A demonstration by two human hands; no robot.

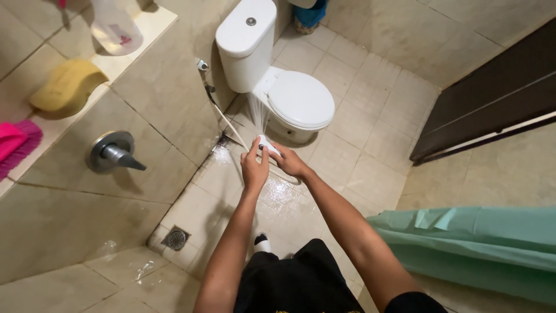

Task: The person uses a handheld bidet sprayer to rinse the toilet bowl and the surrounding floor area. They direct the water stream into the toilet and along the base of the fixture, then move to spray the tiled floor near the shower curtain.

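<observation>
1. A white spray head [267,145] sits between the two hands, gripped from both sides, with a fan of water [258,113] leaving it and spreading away from the person toward the base of the toilet.
2. The left hand [255,169] is closed around the nearer, left side of the spray head, fingers curled over it and thumb pressed on top.
3. The right hand [289,163] wraps the right side of the same spray head, its fingers bent around the body; both hands touch each other at the nozzle.
4. A thin white hose [230,124] runs from the spray head up and to the left of the hands to a small metal valve [202,65] on the tiled wall.
5. Just beyond the hands stands a white toilet [301,99] with its lid shut and its cistern [246,43] farther off, against the wall.
6. The floor tiles [278,200] under and around the hands are wet and glossy.
7. Nearer the person and left of the left forearm is a round metal floor drain [176,238].
8. Well to the left of the hands, a chrome tap handle [116,153] juts from the wall.
9. Above it, on a ledge, lie a yellow sponge [68,87], a pink brush [17,145] and a clear plastic bottle [116,26].
10. To the right of the right arm hangs a green curtain [463,243]; farther right is a dark door [492,98].
11. The person's dark shorts [295,281] show between the forearms.
</observation>
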